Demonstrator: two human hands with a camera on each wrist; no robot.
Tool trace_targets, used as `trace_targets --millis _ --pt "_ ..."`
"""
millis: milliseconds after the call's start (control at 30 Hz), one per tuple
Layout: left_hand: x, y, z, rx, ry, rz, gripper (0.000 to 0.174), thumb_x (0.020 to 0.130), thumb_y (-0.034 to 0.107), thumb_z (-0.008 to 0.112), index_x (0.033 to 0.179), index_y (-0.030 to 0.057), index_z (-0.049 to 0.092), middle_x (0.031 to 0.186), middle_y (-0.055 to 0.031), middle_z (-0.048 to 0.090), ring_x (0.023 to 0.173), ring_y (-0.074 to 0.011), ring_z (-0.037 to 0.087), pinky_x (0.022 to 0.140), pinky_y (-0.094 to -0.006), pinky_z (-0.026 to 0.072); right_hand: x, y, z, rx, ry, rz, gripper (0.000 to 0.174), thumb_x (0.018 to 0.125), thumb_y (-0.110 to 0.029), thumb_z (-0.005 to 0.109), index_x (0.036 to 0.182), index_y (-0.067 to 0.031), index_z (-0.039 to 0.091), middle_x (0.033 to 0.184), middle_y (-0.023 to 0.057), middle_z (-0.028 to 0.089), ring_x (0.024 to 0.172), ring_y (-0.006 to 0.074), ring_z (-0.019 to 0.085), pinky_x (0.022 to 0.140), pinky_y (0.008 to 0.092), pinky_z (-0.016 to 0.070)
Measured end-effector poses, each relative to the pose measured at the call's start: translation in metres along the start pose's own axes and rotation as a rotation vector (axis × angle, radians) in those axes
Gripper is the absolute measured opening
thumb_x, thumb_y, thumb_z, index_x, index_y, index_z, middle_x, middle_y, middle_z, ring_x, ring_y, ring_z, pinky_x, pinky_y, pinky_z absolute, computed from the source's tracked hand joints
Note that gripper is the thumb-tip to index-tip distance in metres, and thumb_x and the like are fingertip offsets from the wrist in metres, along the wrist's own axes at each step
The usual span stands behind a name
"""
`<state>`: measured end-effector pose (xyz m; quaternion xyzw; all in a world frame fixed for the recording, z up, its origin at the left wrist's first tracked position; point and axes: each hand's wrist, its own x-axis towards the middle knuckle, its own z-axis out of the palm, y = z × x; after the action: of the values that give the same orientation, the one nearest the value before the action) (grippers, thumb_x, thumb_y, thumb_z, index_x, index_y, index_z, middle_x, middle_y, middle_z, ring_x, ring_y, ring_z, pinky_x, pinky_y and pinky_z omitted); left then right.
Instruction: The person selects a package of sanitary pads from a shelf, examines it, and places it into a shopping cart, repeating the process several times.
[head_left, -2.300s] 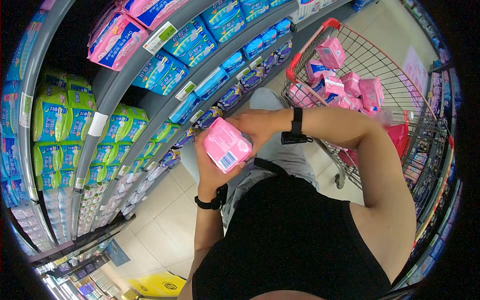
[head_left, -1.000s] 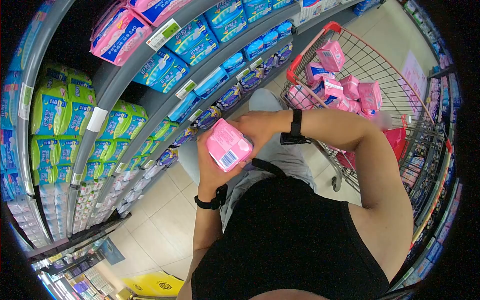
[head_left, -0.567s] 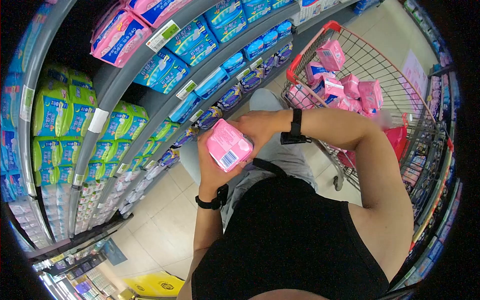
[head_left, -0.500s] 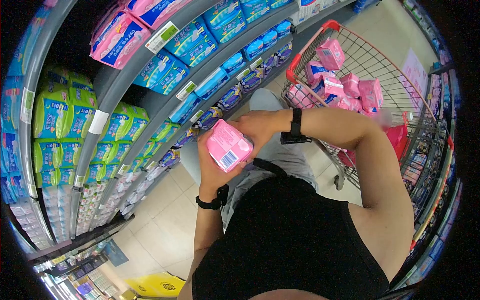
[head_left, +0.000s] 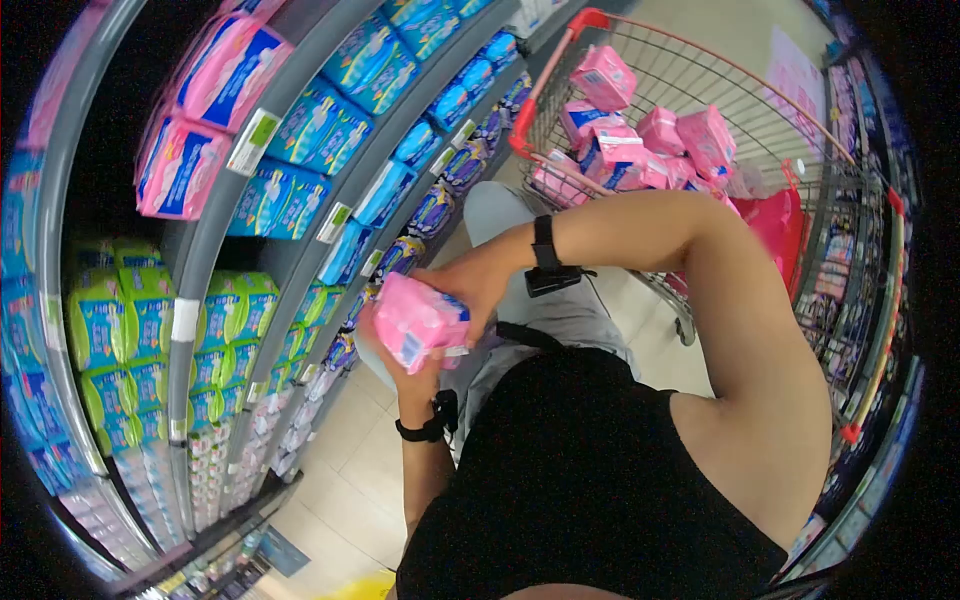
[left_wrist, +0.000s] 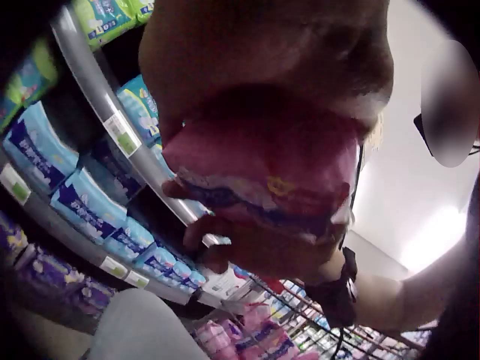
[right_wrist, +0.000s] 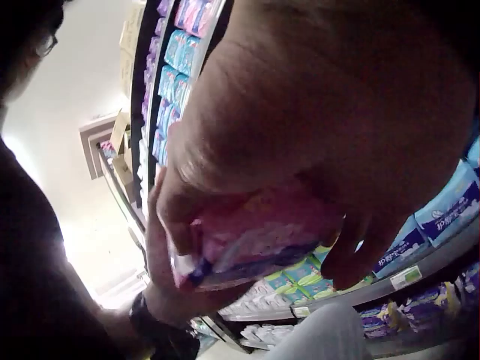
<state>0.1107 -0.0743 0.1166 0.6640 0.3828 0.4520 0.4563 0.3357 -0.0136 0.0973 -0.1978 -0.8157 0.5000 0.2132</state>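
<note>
Pink packet point(head_left: 405, 315) sits around ten o'clock from my chest, grasped by my left hand point(head_left: 412, 385) and right hand point(head_left: 478, 285); only the head and left-wrist views show the cart point(head_left: 655, 35), one o'clock.

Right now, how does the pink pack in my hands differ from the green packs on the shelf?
The pink pack is gripped between your left hand and right hand, while the green packs sit on the shelf. The pink pack is single; the green packs are stacked. Both have blue areas on their wrapping.
</note>
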Motion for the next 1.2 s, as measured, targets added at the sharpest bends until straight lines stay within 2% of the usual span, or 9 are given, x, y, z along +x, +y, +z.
trace_targets --millis 100,200,333,500,667,767,900,1067,1200 --pt "-0.012 -0.028 0.000 -0.022 0.153 -0.194 0.101 0.087 0.046 0.075 0.154 0.0003 0.015 0.149 -0.0166 0.033 0.137 -0.0296 0.038 0.114 -0.0431 0.0314 0.010 0.004 -0.006 -0.045 0.103 0.145 0.122 0.059 -0.052 0.092 0.142 0.0093 0.026 0.132 0.0312 0.051 0.120 0.0431 0.056 0.101 0.0432 0.0459" --pt "0.005 -0.011 0.019 0.231 0.186 -0.009 0.075 0.098 0.035 0.062 0.151 0.0001 0.022 0.152 -0.0174 0.032 0.136 -0.0288 0.040 0.113 -0.0416 0.0316 0.005 -0.003 -0.021 -0.281 0.319 0.104 0.105 0.059 -0.041 0.089 0.134 0.0062 0.033 0.123 0.0273 0.052 0.113 0.0443 0.057 0.094 0.0461 0.0490" --pt "0.021 -0.024 0.005 0.067 0.002 0.027 0.069 0.098 0.025 0.061 0.152 0.0038 0.022 0.150 -0.0168 0.037 0.136 -0.0284 0.040 0.114 -0.0429 0.0321 0.001 -0.018 -0.029 -0.464 0.428 0.215 0.096 0.060 -0.037 0.087 0.133 0.0000 0.036 0.118 0.0242 0.050 0.097 0.0441 0.063 0.080 0.0509 0.0542" --pt "0.021 -0.045 0.011 -0.196 0.093 -0.332 0.069 0.099 0.035 0.059 0.154 0.0121 0.025 0.150 -0.0151 0.041 0.135 -0.0280 0.044 0.111 -0.0447 0.0381 0.001 -0.051 0.001 -0.393 0.528 0.192 0.086 0.064 -0.042 0.083 0.127 0.0025 0.043 0.114 0.0264 0.051 0.094 0.0452 0.064 0.079 0.0523 0.0547" --pt "0.033 -0.061 -0.001 -0.671 0.045 -0.596 0.063 0.100 0.050 0.051 0.149 0.0131 0.035 0.145 -0.0084 0.049 0.133 -0.0252 0.048 0.107 -0.0402 0.0430 0.001 -0.051 -0.004 -0.452 0.639 -0.116 0.062 0.067 -0.035 0.073 0.115 -0.0001 0.055 0.113 0.0200 0.055 0.089 0.0394 0.065 0.075 0.0510 0.0535" --pt "0.049 -0.119 -0.026 -0.389 -0.100 -0.282 0.066 0.099 0.049 0.053 0.148 0.0079 0.036 0.145 -0.0107 0.050 0.134 -0.0268 0.049 0.109 -0.0427 0.0417 0.014 -0.042 0.005 -0.599 0.342 -0.280 0.051 0.076 -0.034 0.071 0.115 -0.0043 0.058 0.111 0.0171 0.058 0.087 0.0390 0.065 0.075 0.0486 0.0539" --pt "0.110 -0.056 0.012 -0.306 0.009 -0.342 0.068 0.099 0.046 0.054 0.149 0.0043 0.034 0.148 -0.0129 0.047 0.135 -0.0284 0.048 0.111 -0.0448 0.0400 -0.004 -0.062 0.016 -0.702 0.022 -0.582 0.045 0.074 -0.039 0.073 0.101 -0.0056 0.064 0.096 0.0152 0.065 0.085 0.0375 0.067 0.072 0.0495 0.0538" --pt "0.156 -0.006 0.060 -0.451 -0.102 -0.241 0.076 0.097 0.041 0.060 0.153 0.0001 0.027 0.150 -0.0165 0.044 0.137 -0.0319 0.045 0.115 -0.0471 0.0367 -0.009 -0.038 0.044 -0.781 -0.242 -0.445 0.041 0.075 -0.043 0.074 0.092 -0.0061 0.067 0.088 0.0155 0.069 0.086 0.0368 0.069 0.074 0.0507 0.0545" --pt "0.152 0.065 0.115 -0.702 -0.771 0.000 0.112 0.079 0.060 0.076 0.157 0.0038 0.017 0.162 -0.0171 0.019 0.141 -0.0347 0.039 0.104 -0.0540 0.0470 -0.008 -0.016 0.045 -0.841 -0.295 -0.354 0.041 0.076 -0.045 0.075 0.092 -0.0075 0.069 0.092 0.0148 0.071 0.089 0.0359 0.070 0.076 0.0497 0.0553"
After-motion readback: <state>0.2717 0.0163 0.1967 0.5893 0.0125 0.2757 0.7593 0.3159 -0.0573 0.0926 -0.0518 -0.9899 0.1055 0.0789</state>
